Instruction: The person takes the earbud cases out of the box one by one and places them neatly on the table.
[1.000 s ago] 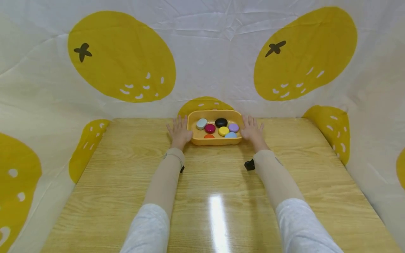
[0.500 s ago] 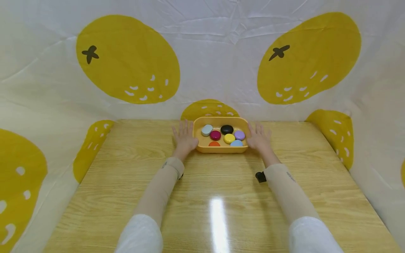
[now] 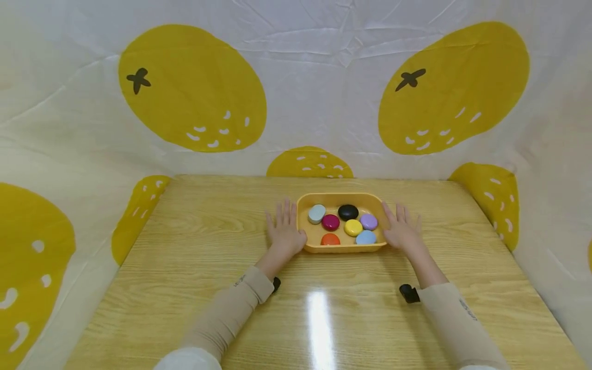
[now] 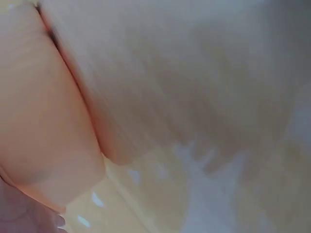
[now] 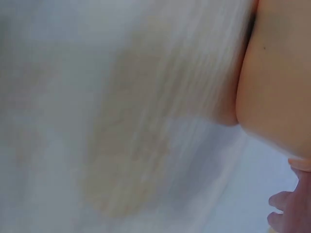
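A yellow-orange tray [image 3: 344,248] with rounded corners stands on the table between both hands. In it lie several smooth, pebble-shaped pieces, among them a black piece [image 3: 348,212], a yellow one [image 3: 353,227] and an orange one [image 3: 330,239]. My left hand [image 3: 285,237] rests against the tray's left side, fingers extended forward. Against the right side lies my right hand [image 3: 403,231], its fingers also extended and spread. Both wrist views show the smooth orange tray wall up close, with just part of the left hand [image 4: 22,211] and right hand [image 5: 294,206] at the lower corners.
The wood-grain table [image 3: 222,226] reflects a bright light near the front. A white cloth [image 3: 324,92] with big yellow fruit prints hangs behind it and along both sides. Black devices, such as the one by the right wrist [image 3: 409,293], are strapped on under the beige sleeves.
Both hands have brought the tray from the table's back edge toward the person and slightly right. Its pieces travel along inside it. The head view has shifted a little.
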Demonstrator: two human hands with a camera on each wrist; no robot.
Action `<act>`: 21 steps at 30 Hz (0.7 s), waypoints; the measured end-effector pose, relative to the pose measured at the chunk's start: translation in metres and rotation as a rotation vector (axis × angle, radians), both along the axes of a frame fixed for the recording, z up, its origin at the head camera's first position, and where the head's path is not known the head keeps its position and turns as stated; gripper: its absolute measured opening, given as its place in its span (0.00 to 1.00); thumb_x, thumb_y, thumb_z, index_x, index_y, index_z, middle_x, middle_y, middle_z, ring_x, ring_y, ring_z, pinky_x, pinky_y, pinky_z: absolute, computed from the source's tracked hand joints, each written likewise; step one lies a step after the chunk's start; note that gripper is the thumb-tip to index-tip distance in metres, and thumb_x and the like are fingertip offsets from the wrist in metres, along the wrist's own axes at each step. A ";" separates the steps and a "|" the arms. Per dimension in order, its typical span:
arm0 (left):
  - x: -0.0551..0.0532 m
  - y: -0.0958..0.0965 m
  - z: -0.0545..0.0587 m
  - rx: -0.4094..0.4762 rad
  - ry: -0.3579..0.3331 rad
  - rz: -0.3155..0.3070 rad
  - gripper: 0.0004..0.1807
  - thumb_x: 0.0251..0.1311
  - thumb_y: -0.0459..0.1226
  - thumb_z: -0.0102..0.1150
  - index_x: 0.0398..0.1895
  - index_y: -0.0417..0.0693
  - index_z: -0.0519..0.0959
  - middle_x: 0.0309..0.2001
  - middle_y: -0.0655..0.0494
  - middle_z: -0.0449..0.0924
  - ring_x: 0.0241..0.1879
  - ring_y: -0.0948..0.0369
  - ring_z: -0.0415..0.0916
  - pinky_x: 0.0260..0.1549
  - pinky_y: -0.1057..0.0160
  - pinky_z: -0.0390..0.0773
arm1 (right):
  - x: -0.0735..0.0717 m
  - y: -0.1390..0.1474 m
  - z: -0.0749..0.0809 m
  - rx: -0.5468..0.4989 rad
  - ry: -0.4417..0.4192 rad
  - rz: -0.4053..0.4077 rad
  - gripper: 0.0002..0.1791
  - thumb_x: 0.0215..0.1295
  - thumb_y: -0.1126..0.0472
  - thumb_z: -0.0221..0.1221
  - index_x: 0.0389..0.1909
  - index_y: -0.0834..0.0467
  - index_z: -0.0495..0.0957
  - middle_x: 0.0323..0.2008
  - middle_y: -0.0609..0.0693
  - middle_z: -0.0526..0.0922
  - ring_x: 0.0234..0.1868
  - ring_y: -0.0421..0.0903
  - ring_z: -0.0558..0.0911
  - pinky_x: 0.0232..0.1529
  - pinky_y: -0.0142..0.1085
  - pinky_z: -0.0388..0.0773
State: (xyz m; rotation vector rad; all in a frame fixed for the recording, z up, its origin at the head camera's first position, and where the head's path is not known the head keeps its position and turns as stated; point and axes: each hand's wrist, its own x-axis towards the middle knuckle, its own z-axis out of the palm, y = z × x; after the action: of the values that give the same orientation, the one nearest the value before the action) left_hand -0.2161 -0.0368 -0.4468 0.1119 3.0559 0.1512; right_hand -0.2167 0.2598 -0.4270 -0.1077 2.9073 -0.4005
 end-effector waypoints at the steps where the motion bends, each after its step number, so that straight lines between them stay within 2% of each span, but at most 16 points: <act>1: 0.006 0.003 0.000 -0.007 0.004 -0.004 0.40 0.60 0.48 0.38 0.72 0.49 0.37 0.72 0.52 0.29 0.70 0.52 0.29 0.63 0.43 0.32 | 0.006 0.003 0.000 -0.001 0.004 0.002 0.40 0.60 0.60 0.41 0.72 0.52 0.33 0.67 0.70 0.30 0.67 0.66 0.31 0.55 0.64 0.18; 5: 0.028 0.013 -0.002 -0.015 0.027 -0.022 0.40 0.59 0.48 0.39 0.72 0.49 0.38 0.72 0.52 0.30 0.71 0.52 0.31 0.63 0.43 0.33 | 0.030 0.015 -0.002 -0.009 0.017 -0.001 0.39 0.63 0.58 0.42 0.72 0.51 0.33 0.67 0.70 0.31 0.67 0.67 0.31 0.54 0.65 0.18; 12: 0.062 0.028 -0.005 0.029 0.084 -0.082 0.41 0.59 0.48 0.40 0.72 0.44 0.40 0.72 0.49 0.33 0.70 0.50 0.32 0.63 0.42 0.35 | 0.066 0.031 -0.005 -0.020 0.040 -0.015 0.40 0.65 0.57 0.44 0.71 0.46 0.31 0.68 0.68 0.28 0.67 0.66 0.29 0.54 0.64 0.15; 16: 0.078 0.034 -0.004 0.005 0.088 -0.100 0.41 0.59 0.49 0.39 0.72 0.43 0.41 0.72 0.48 0.31 0.70 0.51 0.32 0.63 0.43 0.37 | 0.079 0.039 -0.006 -0.018 0.050 -0.009 0.41 0.65 0.57 0.45 0.71 0.44 0.30 0.68 0.68 0.28 0.67 0.66 0.29 0.53 0.64 0.15; 21: 0.091 0.040 -0.003 0.008 0.084 -0.114 0.40 0.59 0.49 0.39 0.71 0.42 0.42 0.72 0.47 0.31 0.70 0.51 0.30 0.63 0.43 0.37 | 0.092 0.047 -0.009 -0.021 0.057 -0.014 0.41 0.65 0.57 0.45 0.71 0.44 0.31 0.68 0.69 0.30 0.67 0.67 0.30 0.53 0.65 0.17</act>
State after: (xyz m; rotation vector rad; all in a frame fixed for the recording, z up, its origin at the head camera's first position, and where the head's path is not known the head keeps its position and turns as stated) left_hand -0.1252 0.0031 -0.4497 0.2996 3.1224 0.1559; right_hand -0.1248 0.3068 -0.4357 -0.1036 2.9619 -0.4375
